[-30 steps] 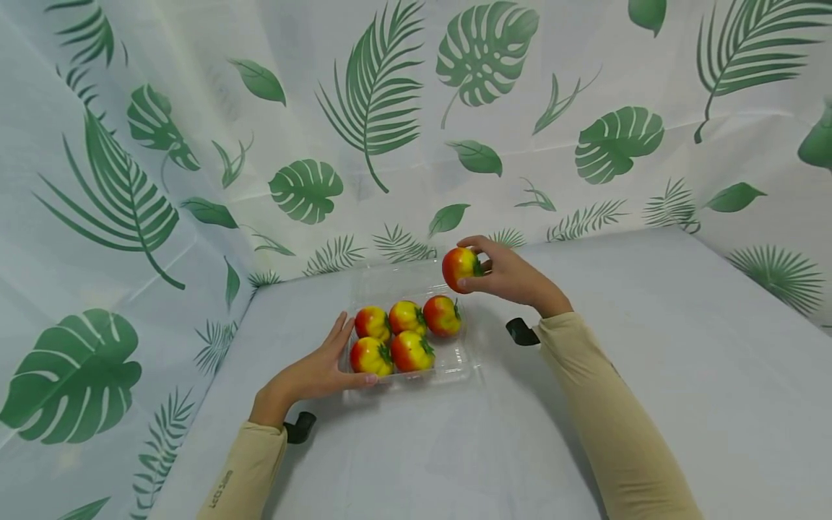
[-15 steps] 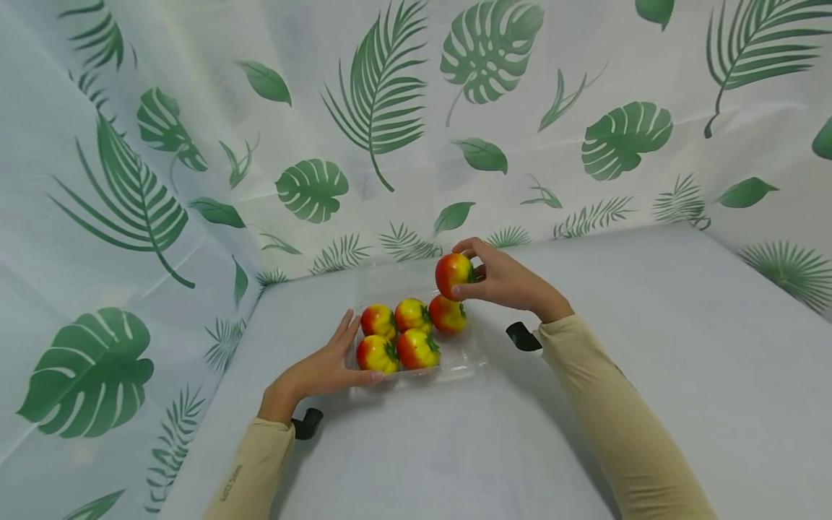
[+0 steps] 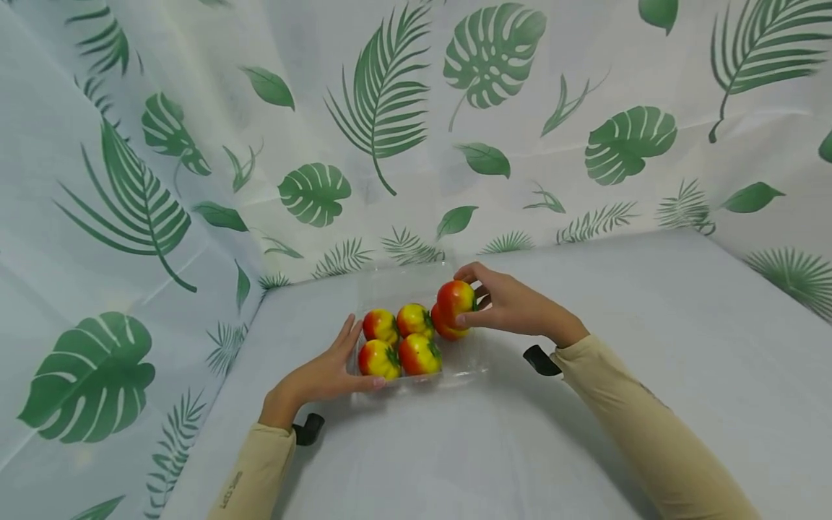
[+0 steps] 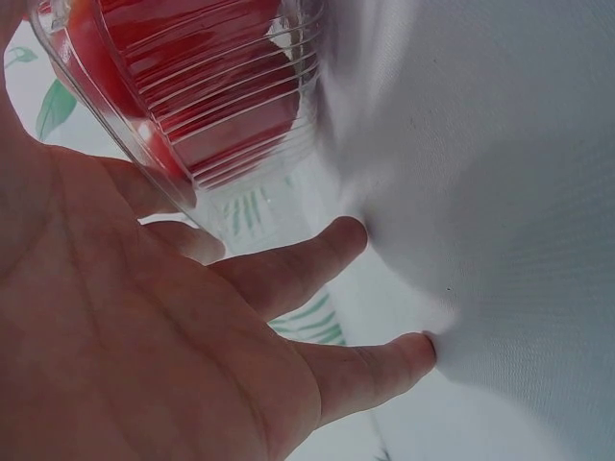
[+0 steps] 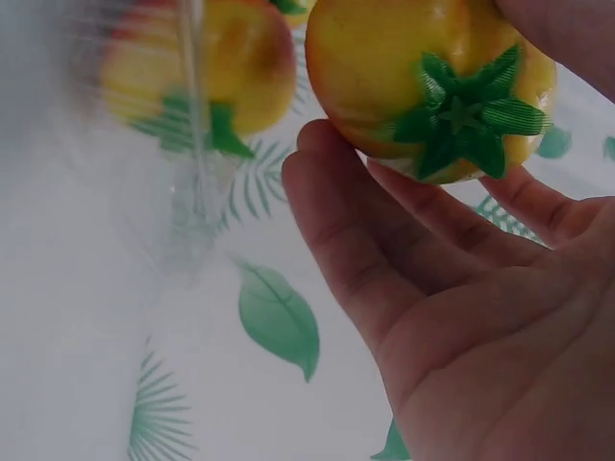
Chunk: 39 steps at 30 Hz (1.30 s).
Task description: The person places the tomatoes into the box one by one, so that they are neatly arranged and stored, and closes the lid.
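Observation:
My right hand (image 3: 513, 303) holds a red-and-yellow tomato (image 3: 453, 300) with a green star-shaped calyx between thumb and fingers. It overlaps the back-right tomato (image 3: 448, 332) of the clear plastic container (image 3: 464, 365) in the head view. In the right wrist view the calyx of the held tomato (image 5: 461, 110) faces the palm. Several tomatoes sit in two rows in the container. My left hand (image 3: 325, 372) rests at its left end with fingers spread, the thumb along the near edge. In the left wrist view two straight fingers (image 4: 298, 264) reach the tabletop beside the container wall (image 4: 231, 106).
The container's clear lid (image 3: 403, 278) lies folded back toward the leaf-print curtain (image 3: 390, 144). A white cloth covers the table (image 3: 442, 455). Black wrist-camera mounts (image 3: 541, 361) stick out inward from both sleeves.
My right hand has brought the tomato down and toward me, from behind the container to over its back-right tomato. The left hand keeps its place at the container.

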Each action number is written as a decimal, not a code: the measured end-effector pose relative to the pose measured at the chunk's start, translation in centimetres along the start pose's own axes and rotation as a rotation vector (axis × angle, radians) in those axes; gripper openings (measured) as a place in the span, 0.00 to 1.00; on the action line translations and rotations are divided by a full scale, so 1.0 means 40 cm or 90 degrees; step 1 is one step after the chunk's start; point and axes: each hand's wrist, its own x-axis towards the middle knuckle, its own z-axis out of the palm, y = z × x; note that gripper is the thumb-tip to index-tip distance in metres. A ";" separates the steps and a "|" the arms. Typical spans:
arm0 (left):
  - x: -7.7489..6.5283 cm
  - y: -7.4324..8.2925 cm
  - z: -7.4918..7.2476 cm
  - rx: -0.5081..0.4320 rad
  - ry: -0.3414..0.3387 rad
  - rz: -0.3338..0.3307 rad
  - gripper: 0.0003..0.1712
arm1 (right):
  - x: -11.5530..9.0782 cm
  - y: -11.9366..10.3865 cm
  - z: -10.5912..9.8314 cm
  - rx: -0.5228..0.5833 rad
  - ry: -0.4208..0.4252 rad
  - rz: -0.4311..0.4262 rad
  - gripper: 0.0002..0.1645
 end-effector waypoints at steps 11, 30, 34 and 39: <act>-0.001 0.004 -0.002 -0.005 -0.006 -0.006 0.75 | -0.017 -0.022 0.010 -0.016 -0.046 -0.012 0.36; 0.004 0.003 0.000 -0.009 -0.005 0.000 0.75 | -0.016 -0.014 0.031 -0.041 -0.080 0.011 0.32; 0.005 0.001 0.002 -0.006 -0.005 -0.001 0.75 | -0.015 -0.014 0.036 -0.051 -0.092 0.021 0.33; 0.005 0.002 0.001 -0.002 -0.003 -0.002 0.75 | -0.012 -0.013 0.043 -0.076 -0.096 0.039 0.33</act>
